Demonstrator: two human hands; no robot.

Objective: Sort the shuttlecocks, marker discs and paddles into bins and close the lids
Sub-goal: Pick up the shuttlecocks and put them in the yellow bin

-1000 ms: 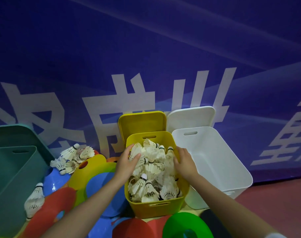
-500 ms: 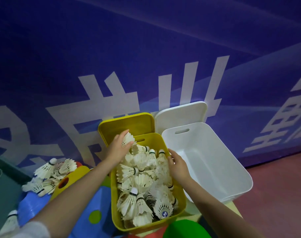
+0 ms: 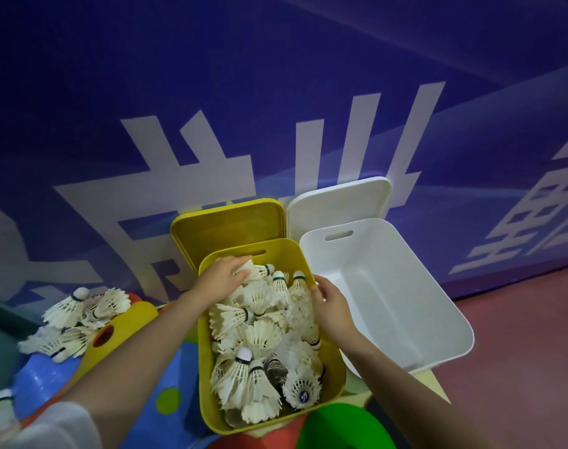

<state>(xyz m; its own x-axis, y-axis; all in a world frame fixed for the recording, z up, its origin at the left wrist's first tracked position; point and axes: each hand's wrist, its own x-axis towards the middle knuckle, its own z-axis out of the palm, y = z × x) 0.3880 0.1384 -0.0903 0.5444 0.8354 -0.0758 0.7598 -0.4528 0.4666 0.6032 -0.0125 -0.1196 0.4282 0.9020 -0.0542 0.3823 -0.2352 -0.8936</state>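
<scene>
A yellow bin (image 3: 208, 377) stands in the middle, heaped with white feather shuttlecocks (image 3: 260, 335). Its yellow lid (image 3: 224, 228) leans upright behind it against the wall. My left hand (image 3: 222, 278) lies on the shuttlecocks at the bin's far left corner, fingers bent over one of them. My right hand (image 3: 332, 306) rests on the pile at the bin's right rim, fingers loosely curved. More loose shuttlecocks (image 3: 78, 312) lie on coloured marker discs (image 3: 120, 332) to the left. No paddles are in view.
An empty white bin (image 3: 431, 319) stands right of the yellow one, its white lid (image 3: 337, 202) propped behind. A green disc (image 3: 337, 429) and a red disc lie at the front. A blue printed banner wall runs behind; red floor lies to the right.
My left hand has shifted from the bin's left rim toward its far corner and lowered onto the shuttlecocks. My right hand stays at the right rim. The view has moved closer and rightward.
</scene>
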